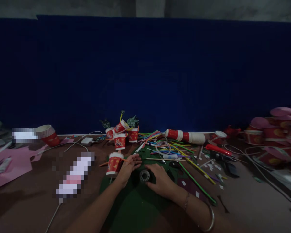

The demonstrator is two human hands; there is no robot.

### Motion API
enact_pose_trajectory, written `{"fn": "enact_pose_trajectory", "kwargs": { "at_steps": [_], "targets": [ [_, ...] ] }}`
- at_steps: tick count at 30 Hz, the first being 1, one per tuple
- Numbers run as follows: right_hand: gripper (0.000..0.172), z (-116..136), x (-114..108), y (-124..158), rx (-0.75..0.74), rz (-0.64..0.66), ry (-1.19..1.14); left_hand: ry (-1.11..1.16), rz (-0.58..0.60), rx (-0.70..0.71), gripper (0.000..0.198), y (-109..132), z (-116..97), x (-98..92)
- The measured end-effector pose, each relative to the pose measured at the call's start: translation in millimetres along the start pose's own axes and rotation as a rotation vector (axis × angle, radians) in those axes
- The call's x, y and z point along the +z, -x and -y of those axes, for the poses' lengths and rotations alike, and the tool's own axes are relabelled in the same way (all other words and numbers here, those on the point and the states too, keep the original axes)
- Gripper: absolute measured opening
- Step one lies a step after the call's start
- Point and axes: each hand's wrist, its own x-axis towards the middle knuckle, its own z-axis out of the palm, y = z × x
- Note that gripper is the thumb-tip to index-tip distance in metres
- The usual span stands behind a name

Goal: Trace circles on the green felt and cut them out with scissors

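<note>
The grip of the right hand [161,181] is partly open, thumb and fingers curved at the right side of a dark round piece with a pale, holed ring on top [145,176]; whether they press on it cannot be told. The grip of the left hand [127,170] is loosely open, fingers extended toward the upper left of that piece. The round piece is between the two hands, over a green mat.

Largest is the dark blue panel [145,71] behind everything. Before it runs the brown counter [259,200], bearing the green mat [135,210] under the forearms. At the far left lies a pink sheet [16,161]; at the far right is a cluster of red cups with pink rounds [271,129]. A figure made of red-and-white paper cups [119,141] stands just left of the left hand, with an orange strip [125,160] reaching from its lowest cup to beside that hand. A long row of nested cups [185,136] lies on its side at the back, and a shorter nested stack [48,134] tilts at the left. Colored stems [181,152] are strewn beyond the right hand. A red-and-black tool [223,155] lies right of them. Smallest are the white paper scraps [210,167], scattered between the stems and the tool.
</note>
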Motion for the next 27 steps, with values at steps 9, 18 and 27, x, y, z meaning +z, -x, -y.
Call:
{"fn": "enact_pose_trajectory", "kwargs": {
  "at_steps": [9, 18, 27],
  "targets": [
    [0.055, -0.6, -2.4, -0.5, -0.045, -0.02, -0.012, -0.099, 0.016, 0.029, 0.027, -1.3, 1.2, 1.0],
    [0.031, -2.8, -7.7, 2.4, -0.204, -0.121, -0.007, -0.473, 0.12, 0.2, 0.028, 7.9, -5.0, 4.2],
    [0.019, -31.3, -32.4, -9.6, -0.115, -0.528, 0.07, -1.029, 0.331, 0.46, 0.082, 24.8, -9.4, 8.6]
  ]
}}
